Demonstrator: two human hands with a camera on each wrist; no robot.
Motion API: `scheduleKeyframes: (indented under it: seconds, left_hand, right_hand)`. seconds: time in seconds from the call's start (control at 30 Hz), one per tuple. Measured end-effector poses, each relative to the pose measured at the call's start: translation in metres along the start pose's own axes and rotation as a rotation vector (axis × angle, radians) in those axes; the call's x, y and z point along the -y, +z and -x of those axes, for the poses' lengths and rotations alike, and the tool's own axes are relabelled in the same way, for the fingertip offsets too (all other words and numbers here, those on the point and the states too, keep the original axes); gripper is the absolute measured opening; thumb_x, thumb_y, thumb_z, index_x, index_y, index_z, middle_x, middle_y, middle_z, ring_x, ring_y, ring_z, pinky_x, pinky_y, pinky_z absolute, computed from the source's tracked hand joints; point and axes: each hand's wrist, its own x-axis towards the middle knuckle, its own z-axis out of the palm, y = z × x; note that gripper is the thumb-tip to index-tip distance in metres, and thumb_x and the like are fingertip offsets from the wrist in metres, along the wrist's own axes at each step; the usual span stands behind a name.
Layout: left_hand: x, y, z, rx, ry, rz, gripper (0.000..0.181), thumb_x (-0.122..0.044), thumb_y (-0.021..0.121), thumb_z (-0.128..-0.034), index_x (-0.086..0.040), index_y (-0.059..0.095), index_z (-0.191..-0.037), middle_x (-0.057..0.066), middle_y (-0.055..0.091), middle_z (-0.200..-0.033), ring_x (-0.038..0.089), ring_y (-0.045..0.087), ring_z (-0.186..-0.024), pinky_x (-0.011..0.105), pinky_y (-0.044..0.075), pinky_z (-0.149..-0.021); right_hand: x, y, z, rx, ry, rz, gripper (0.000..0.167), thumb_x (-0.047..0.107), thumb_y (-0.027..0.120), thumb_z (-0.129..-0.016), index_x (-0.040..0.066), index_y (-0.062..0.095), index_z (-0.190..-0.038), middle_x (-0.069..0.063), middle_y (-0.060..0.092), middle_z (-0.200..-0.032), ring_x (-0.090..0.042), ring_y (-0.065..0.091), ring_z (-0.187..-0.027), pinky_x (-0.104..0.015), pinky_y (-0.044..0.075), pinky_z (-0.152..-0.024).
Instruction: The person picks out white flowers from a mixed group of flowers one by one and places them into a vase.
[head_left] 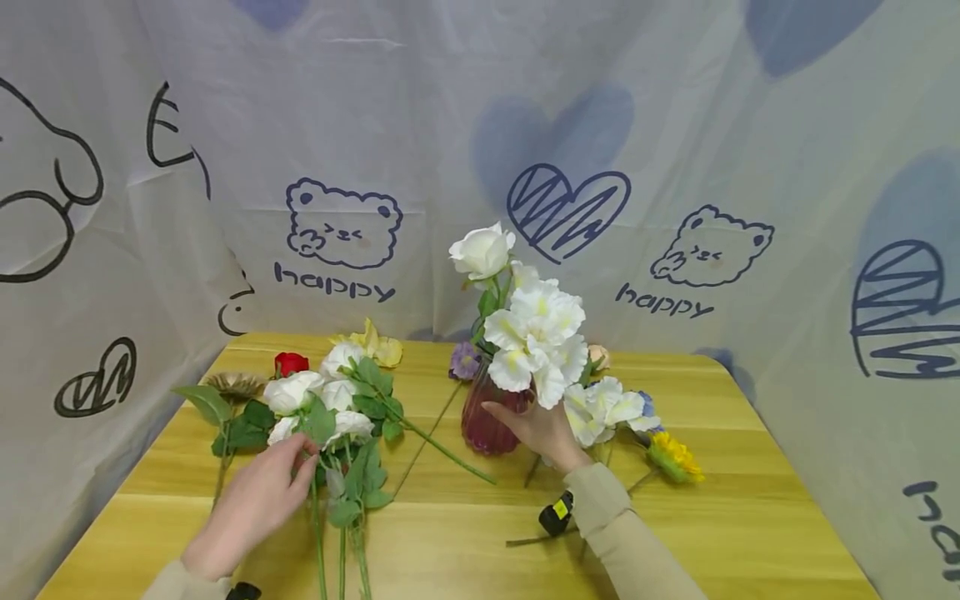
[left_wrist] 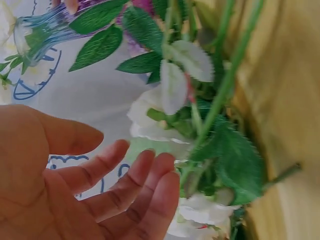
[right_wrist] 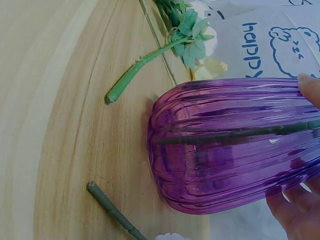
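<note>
My right hand grips a ribbed purple glass vase, thumb on one side and fingers on the other in the right wrist view. A dark green stem shows through the glass. A white rose and large ruffled white flowers rise above the vase; the hand is partly hidden behind their petals. On the left, my left hand hovers at a bunch of white roses, fingers loosely bent. Nothing lies between its thumb and fingers in the left wrist view, where a white rose hangs just beyond the fingertips.
A red rose, yellow petals and a brownish flower lie at the left. Right of the vase are white flowers, a yellow sunflower and a black object. A printed cloth encloses the table.
</note>
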Motion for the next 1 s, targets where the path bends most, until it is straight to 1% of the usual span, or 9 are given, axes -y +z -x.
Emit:
scheduleKeyframes:
  seconds: [0.13, 0.23, 0.33, 0.5, 0.63, 0.73, 0.83, 0.93, 1.0]
  left_hand:
    - [0.008, 0.007, 0.004, 0.019, -0.006, -0.045, 0.019, -0.017, 0.052, -0.1001, -0.005, 0.064, -0.111, 0.004, 0.067, -0.092, 0.014, 0.054, -0.068, 0.030, 0.044, -0.055]
    - [0.012, 0.010, 0.005, 0.043, -0.016, -0.041, 0.018, -0.016, 0.054, -0.0995, -0.006, 0.064, -0.110, 0.004, 0.067, -0.091, 0.014, 0.053, -0.068, 0.030, 0.044, -0.055]
    - [0.014, 0.014, 0.003, 0.068, -0.022, -0.032, 0.015, -0.016, 0.056, -0.0992, -0.007, 0.064, -0.108, 0.003, 0.068, -0.091, 0.014, 0.056, -0.071, 0.031, 0.047, -0.058]
    - [0.017, 0.021, -0.002, 0.073, -0.006, -0.044, 0.009, -0.018, 0.058, -0.0995, -0.011, 0.063, -0.102, 0.001, 0.069, -0.092, 0.014, 0.062, -0.078, 0.036, 0.052, -0.065]
    - [0.018, 0.025, -0.003, 0.080, -0.004, -0.021, 0.008, -0.017, 0.057, -0.0997, -0.012, 0.062, -0.102, 0.000, 0.068, -0.089, 0.013, 0.058, -0.074, 0.034, 0.049, -0.062]
    - [0.020, 0.028, -0.004, 0.114, -0.024, 0.009, 0.009, -0.017, 0.056, -0.1003, -0.012, 0.062, -0.104, 0.000, 0.063, -0.083, 0.014, 0.054, -0.070, 0.032, 0.045, -0.059]
    - [0.022, 0.031, -0.006, 0.153, -0.045, 0.025, 0.011, -0.017, 0.056, -0.1011, -0.011, 0.063, -0.107, -0.001, 0.061, -0.080, 0.015, 0.051, -0.068, 0.031, 0.042, -0.059]
    - [0.023, 0.032, -0.008, 0.168, -0.050, 0.034, 0.014, -0.017, 0.056, -0.1013, -0.010, 0.064, -0.110, -0.001, 0.063, -0.084, 0.015, 0.051, -0.070, 0.032, 0.042, -0.060]
    - [0.024, 0.033, -0.009, 0.165, -0.049, 0.037, 0.016, -0.017, 0.056, -0.1010, -0.009, 0.065, -0.111, 0.000, 0.066, -0.089, 0.015, 0.053, -0.073, 0.033, 0.044, -0.063]
  right_hand:
    - [-0.002, 0.001, 0.001, -0.001, -0.004, 0.000, 0.096, 0.028, 0.086, -0.082, 0.022, 0.024, -0.155, -0.002, 0.036, -0.158, -0.021, 0.034, -0.150, -0.047, 0.034, -0.124]
    - [-0.003, 0.001, 0.002, -0.002, -0.011, 0.001, 0.096, 0.028, 0.086, -0.082, 0.021, 0.025, -0.155, -0.002, 0.036, -0.157, -0.021, 0.035, -0.150, -0.046, 0.034, -0.124]
    - [-0.004, 0.002, 0.002, -0.003, -0.024, -0.001, 0.093, 0.027, 0.085, -0.082, 0.020, 0.026, -0.154, -0.003, 0.038, -0.155, -0.021, 0.036, -0.149, -0.046, 0.035, -0.123]
    - [-0.004, 0.001, 0.001, -0.010, -0.035, -0.002, 0.090, 0.027, 0.085, -0.082, 0.018, 0.029, -0.152, -0.003, 0.040, -0.154, -0.021, 0.038, -0.147, -0.047, 0.036, -0.122]
    - [-0.003, 0.000, 0.000, -0.012, -0.042, 0.020, 0.089, 0.027, 0.085, -0.082, 0.017, 0.030, -0.152, -0.004, 0.041, -0.153, -0.022, 0.038, -0.147, -0.047, 0.037, -0.121]
    - [-0.003, 0.000, 0.000, -0.013, -0.042, 0.025, 0.090, 0.028, 0.085, -0.082, 0.017, 0.030, -0.152, -0.004, 0.040, -0.154, -0.022, 0.038, -0.147, -0.047, 0.037, -0.121]
    - [-0.002, 0.000, 0.001, -0.009, -0.034, 0.013, 0.092, 0.028, 0.085, -0.082, 0.018, 0.028, -0.153, -0.004, 0.039, -0.155, -0.023, 0.037, -0.148, -0.048, 0.036, -0.121]
    - [-0.002, 0.000, 0.001, -0.002, -0.014, 0.002, 0.093, 0.028, 0.085, -0.082, 0.020, 0.026, -0.154, -0.003, 0.037, -0.156, -0.022, 0.035, -0.149, -0.048, 0.035, -0.122]
    - [-0.002, 0.000, 0.001, 0.002, -0.002, 0.001, 0.093, 0.028, 0.085, -0.083, 0.021, 0.025, -0.154, -0.002, 0.036, -0.157, -0.021, 0.035, -0.150, -0.047, 0.035, -0.123]
